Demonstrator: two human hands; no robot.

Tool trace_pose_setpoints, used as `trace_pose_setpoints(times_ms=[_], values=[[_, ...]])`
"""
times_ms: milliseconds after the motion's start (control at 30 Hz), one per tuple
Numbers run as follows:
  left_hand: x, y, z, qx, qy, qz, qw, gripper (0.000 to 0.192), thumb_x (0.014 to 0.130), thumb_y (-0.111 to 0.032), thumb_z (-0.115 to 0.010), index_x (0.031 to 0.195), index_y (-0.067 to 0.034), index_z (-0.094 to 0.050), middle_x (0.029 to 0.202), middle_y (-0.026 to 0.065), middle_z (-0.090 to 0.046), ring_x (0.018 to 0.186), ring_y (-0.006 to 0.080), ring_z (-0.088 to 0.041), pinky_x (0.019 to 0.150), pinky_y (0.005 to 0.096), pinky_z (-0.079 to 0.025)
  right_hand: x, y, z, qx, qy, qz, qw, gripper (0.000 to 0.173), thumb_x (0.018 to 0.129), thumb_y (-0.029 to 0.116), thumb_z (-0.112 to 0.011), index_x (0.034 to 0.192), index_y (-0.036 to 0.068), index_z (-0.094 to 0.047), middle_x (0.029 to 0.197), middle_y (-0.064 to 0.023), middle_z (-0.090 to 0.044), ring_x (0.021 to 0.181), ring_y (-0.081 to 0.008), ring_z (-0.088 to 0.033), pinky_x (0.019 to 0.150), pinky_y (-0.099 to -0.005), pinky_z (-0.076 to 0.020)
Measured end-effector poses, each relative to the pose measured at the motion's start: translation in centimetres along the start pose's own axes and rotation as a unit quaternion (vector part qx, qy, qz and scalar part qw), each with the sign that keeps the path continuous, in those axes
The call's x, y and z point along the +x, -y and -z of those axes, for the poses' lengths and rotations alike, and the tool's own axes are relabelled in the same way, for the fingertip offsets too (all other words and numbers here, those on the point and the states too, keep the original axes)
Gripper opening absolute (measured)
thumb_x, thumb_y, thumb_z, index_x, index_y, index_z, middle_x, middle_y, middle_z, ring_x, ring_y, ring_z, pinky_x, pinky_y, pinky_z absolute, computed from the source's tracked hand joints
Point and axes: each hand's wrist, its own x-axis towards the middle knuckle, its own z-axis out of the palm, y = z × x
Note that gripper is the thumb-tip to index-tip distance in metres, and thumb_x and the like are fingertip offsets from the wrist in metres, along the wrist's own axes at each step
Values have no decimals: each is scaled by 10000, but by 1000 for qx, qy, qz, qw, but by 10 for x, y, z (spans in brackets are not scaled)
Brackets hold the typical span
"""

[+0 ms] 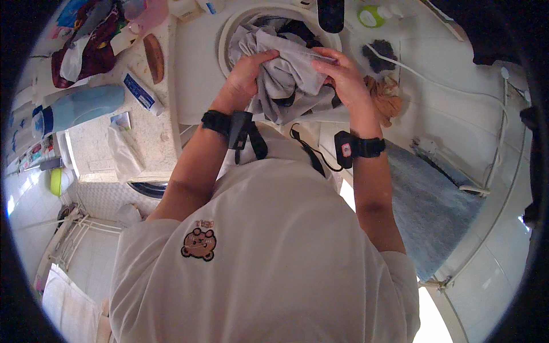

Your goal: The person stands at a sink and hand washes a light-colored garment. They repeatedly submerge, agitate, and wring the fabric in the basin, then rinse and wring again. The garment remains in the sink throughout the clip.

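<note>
Both my hands grip a grey cloth garment (pixel 287 68) bunched over a round white washbasin (pixel 222 47). My left hand (pixel 246 75) pinches its left side, thumb on top. On the right, my right hand (pixel 345 77) has fingers and thumb closed on a fold of the same fabric. Dark cloth (pixel 296 32) lies behind the grey folds inside the basin. The lower part of the garment hangs over the basin's near rim. Most fingertips of my left hand are hidden by the fabric.
Left, a counter (pixel 165 141) holds a toothpaste tube (pixel 143 93), a brown comb (pixel 153 58) and a light-blue bottle (pixel 83 107). A black faucet (pixel 331 15) overhangs the basin. Right are an orange-brown cloth (pixel 386 100), a white cable (pixel 437 83) and a hanging blue-grey towel (pixel 433 210).
</note>
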Motion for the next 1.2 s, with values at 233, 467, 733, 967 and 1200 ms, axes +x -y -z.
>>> trace_pose_setpoints(times_ms=[233,467,733,967,1200], values=[[-22,2,-23,-48,25,-25,998,315,893,-115,-564,1185,2,-535,1104,102,-627,976,221,-614,836,350,-517,-15,9,-47,-278,-190,161,928,221,832,189,-673,989,53,-600,800,-97,-633,744,-209,-642,638,-327,-493],[24,58,0,0,-39,-58,998,298,947,-283,-449,1133,-73,-550,1072,47,-590,967,188,-557,836,340,-461,14,-4,-90,-452,-266,179,833,303,864,403,-570,812,106,-607,650,-156,-625,603,-351,-624,522,-457,-474],[21,59,0,-36,11,-50,998,268,929,-269,-474,1067,-77,-602,1051,19,-625,974,168,-561,846,298,-455,6,8,-93,-498,-213,167,824,376,895,425,-466,819,113,-661,682,-153,-638,629,-361,-625,542,-474,-483],[-6,29,-31,6,-75,-73,994,285,903,-294,-512,1039,-66,-615,991,38,-645,867,167,-591,783,311,-481,13,-10,-82,-565,-101,160,803,384,914,400,-464,824,76,-651,706,-174,-633,659,-402,-612,592,-490,-482],[-31,-31,-11,117,-55,-191,973,491,862,-354,-626,1194,2,-560,1077,73,-627,928,197,-607,835,316,-484,-7,37,23,122,-274,102,948,352,857,343,-662,988,16,-640,902,13,-608,753,-108,-533,647,-276,-434]])
